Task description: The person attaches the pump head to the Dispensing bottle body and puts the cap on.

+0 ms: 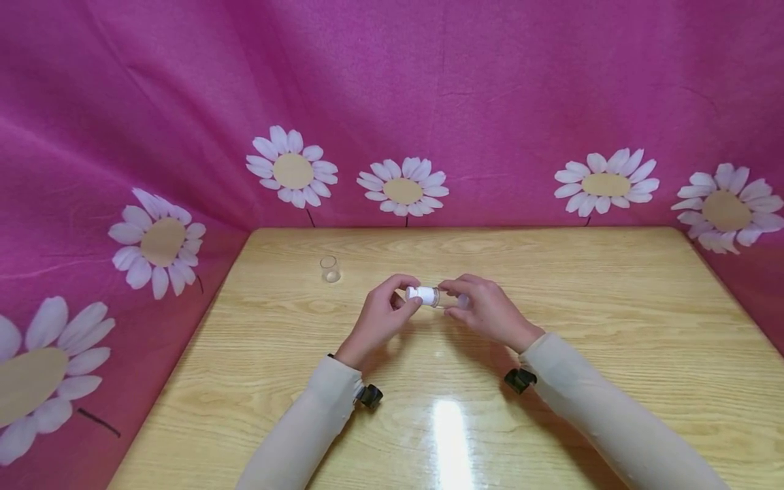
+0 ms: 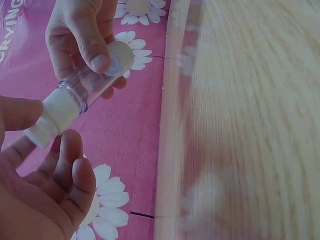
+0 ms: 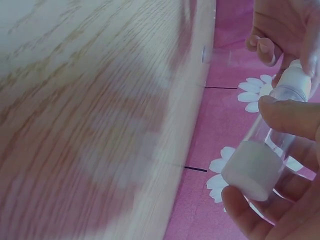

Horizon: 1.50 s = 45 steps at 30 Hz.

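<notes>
A small clear pump bottle (image 1: 424, 295) with a white top lies sideways between both hands, above the table. My left hand (image 1: 381, 314) pinches the white pump top (image 2: 57, 112) between thumb and fingers. The clear body is gripped by my right hand (image 1: 490, 312), its thumb lying along the side. In the right wrist view the bottle's white base (image 3: 254, 170) shows below the right thumb. To the left of the hands, a clear cap (image 1: 330, 269) like a tiny cup stands on the table.
The wood-grain table (image 1: 269, 381) reaches back to a pink cloth (image 1: 490, 82) printed with white daisies, which hangs behind and at both sides. A dark camera (image 1: 370, 396) sits on the left wrist, another camera (image 1: 519, 380) on the right.
</notes>
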Each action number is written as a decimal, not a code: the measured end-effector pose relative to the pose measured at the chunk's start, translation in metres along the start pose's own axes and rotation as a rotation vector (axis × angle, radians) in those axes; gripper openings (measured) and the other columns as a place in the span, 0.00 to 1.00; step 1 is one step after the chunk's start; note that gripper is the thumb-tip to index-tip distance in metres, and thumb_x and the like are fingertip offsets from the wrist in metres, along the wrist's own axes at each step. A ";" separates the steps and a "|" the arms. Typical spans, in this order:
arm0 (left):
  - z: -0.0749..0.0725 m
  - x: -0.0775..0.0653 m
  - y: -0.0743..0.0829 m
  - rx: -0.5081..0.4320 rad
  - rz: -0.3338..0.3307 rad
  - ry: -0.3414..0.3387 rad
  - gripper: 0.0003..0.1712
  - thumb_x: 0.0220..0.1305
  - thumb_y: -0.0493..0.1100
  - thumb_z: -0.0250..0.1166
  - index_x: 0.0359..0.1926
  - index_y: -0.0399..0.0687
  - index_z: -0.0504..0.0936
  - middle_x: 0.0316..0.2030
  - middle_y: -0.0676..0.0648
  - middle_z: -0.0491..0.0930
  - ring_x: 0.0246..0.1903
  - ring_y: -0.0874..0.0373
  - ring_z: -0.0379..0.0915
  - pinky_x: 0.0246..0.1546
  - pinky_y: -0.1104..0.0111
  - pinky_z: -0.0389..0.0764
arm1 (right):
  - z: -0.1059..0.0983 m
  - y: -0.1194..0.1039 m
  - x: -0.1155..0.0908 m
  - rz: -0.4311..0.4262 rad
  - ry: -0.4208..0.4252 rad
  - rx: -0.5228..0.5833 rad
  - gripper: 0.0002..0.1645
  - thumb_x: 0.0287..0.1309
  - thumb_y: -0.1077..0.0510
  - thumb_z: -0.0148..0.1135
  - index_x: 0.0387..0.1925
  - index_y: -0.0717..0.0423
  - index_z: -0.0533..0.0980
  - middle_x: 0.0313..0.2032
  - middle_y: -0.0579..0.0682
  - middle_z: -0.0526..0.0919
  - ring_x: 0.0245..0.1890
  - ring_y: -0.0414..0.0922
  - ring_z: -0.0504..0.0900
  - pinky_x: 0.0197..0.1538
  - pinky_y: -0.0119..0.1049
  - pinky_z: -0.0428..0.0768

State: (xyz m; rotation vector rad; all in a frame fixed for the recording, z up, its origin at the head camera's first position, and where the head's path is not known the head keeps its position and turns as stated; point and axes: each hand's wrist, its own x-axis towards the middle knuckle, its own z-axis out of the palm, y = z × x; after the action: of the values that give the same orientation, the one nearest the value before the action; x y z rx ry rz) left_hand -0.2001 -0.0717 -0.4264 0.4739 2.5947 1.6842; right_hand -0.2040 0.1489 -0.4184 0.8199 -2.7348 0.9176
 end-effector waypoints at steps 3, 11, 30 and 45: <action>-0.001 -0.001 0.000 0.001 0.066 -0.018 0.15 0.66 0.39 0.65 0.53 0.49 0.80 0.44 0.44 0.80 0.27 0.61 0.71 0.26 0.73 0.74 | -0.001 0.000 -0.001 0.003 -0.003 -0.009 0.22 0.54 0.61 0.73 0.53 0.53 0.81 0.43 0.55 0.86 0.39 0.47 0.84 0.42 0.43 0.85; 0.000 -0.001 0.003 -0.003 0.029 -0.044 0.26 0.66 0.46 0.66 0.64 0.49 0.73 0.51 0.45 0.77 0.27 0.61 0.70 0.25 0.72 0.74 | -0.001 -0.001 -0.002 -0.016 0.007 0.001 0.22 0.55 0.62 0.72 0.53 0.54 0.81 0.43 0.56 0.86 0.40 0.50 0.85 0.43 0.44 0.85; 0.000 -0.002 0.007 0.031 -0.122 -0.013 0.12 0.70 0.53 0.61 0.41 0.51 0.82 0.28 0.51 0.77 0.25 0.59 0.66 0.26 0.71 0.68 | -0.002 -0.002 0.000 -0.030 -0.023 -0.016 0.21 0.56 0.59 0.72 0.53 0.52 0.81 0.45 0.55 0.86 0.37 0.46 0.83 0.41 0.40 0.83; -0.002 -0.007 0.002 0.027 -0.002 -0.045 0.21 0.67 0.45 0.65 0.60 0.47 0.77 0.43 0.47 0.78 0.25 0.59 0.67 0.23 0.73 0.70 | -0.002 -0.004 -0.001 -0.027 -0.020 -0.023 0.22 0.55 0.61 0.72 0.53 0.54 0.81 0.45 0.56 0.86 0.38 0.46 0.83 0.42 0.43 0.83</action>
State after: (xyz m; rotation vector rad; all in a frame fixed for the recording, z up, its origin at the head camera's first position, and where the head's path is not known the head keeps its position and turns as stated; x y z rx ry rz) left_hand -0.1932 -0.0740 -0.4247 0.5035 2.5883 1.6198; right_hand -0.2017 0.1483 -0.4148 0.8645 -2.7386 0.8757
